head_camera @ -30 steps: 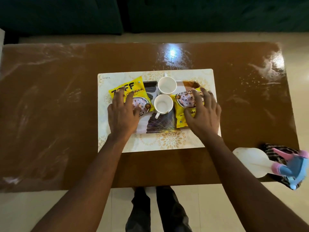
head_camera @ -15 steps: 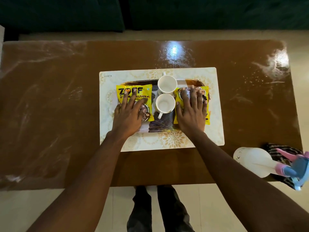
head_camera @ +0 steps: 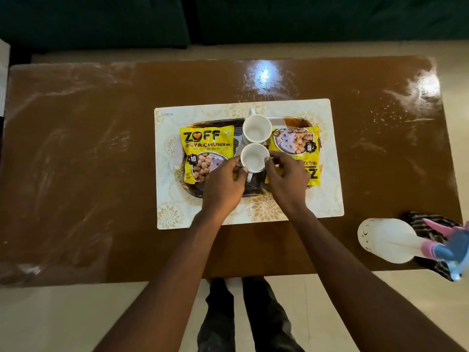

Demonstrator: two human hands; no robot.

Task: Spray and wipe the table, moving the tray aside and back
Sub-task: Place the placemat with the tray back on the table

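A dark patterned tray [head_camera: 256, 191] sits on a white floral placemat [head_camera: 327, 199] in the middle of the brown table [head_camera: 76, 161]. On the tray lie two yellow soya-chunk packets, the left packet [head_camera: 205, 146] and the right packet [head_camera: 294, 143], with two white cups between them. My left hand [head_camera: 223, 184] and my right hand [head_camera: 289, 179] both grip the nearer cup [head_camera: 253, 157] by its sides. The farther cup [head_camera: 256, 128] stands just behind it. A white spray bottle [head_camera: 388, 240] lies on a dark striped cloth [head_camera: 426, 224] at the table's near right corner.
The tabletop shows wet streaks and glare at the left, back and right. A dark green sofa [head_camera: 228, 19] runs along the far side. My legs [head_camera: 243, 316] stand on pale floor tiles at the table's near edge.
Both hands have slid off the yellow packets and come together in the middle, closing on the nearer white cup. The packets now lie fully uncovered.
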